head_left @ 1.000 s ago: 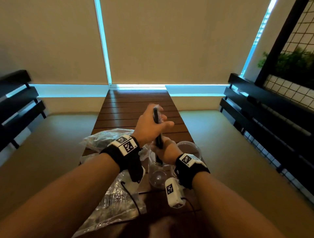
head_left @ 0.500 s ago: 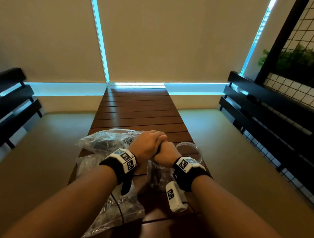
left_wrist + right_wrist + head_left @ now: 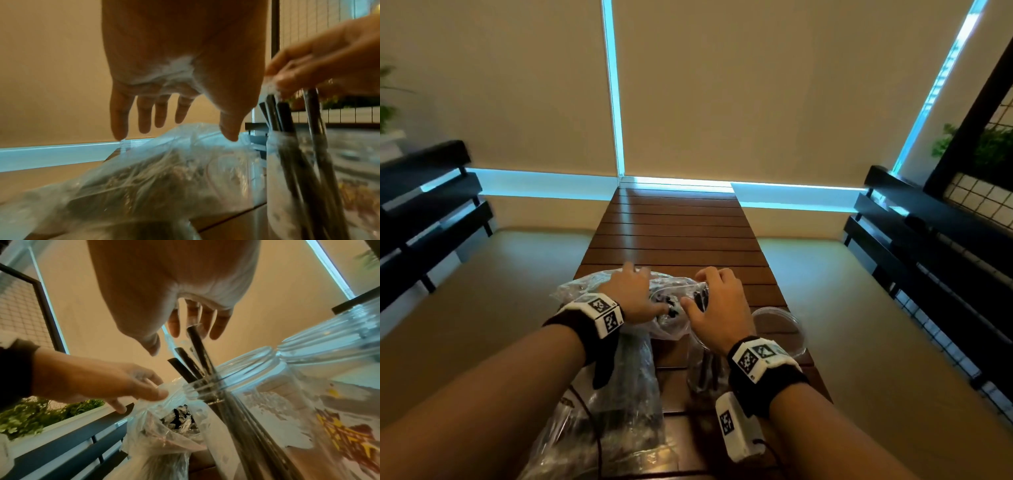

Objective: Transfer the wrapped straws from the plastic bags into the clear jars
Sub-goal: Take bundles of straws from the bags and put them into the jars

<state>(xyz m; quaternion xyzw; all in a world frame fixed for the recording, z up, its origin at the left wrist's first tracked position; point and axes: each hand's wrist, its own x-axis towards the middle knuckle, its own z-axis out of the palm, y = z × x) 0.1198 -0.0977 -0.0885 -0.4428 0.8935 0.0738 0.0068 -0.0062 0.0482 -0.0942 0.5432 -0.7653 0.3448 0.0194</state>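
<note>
Several black wrapped straws (image 3: 198, 353) stand in a clear jar (image 3: 232, 386) near the table's front edge. My right hand (image 3: 714, 298) hovers over them, its relaxed fingers (image 3: 205, 321) touching the straw tops (image 3: 275, 107) and its thumb apart. To the left, my left hand (image 3: 638, 291) rests with straight fingers (image 3: 144, 116) on a crumpled plastic bag (image 3: 582, 291). The bag's mouth (image 3: 176, 417) shows more wrapped straws inside. A second clear jar (image 3: 780, 329) stands to the right, holding no straws.
Another plastic bag (image 3: 619, 421) lies under my left forearm at the front. The slatted wooden table (image 3: 678, 233) stretches away toward the blinds. Dark railings (image 3: 928, 246) flank both sides. The jars carry a printed label (image 3: 339, 434).
Both hands held a straw bundle raised over the jar, then lowered it in. Now they have let go and parted; my left hand has moved left onto the bag.
</note>
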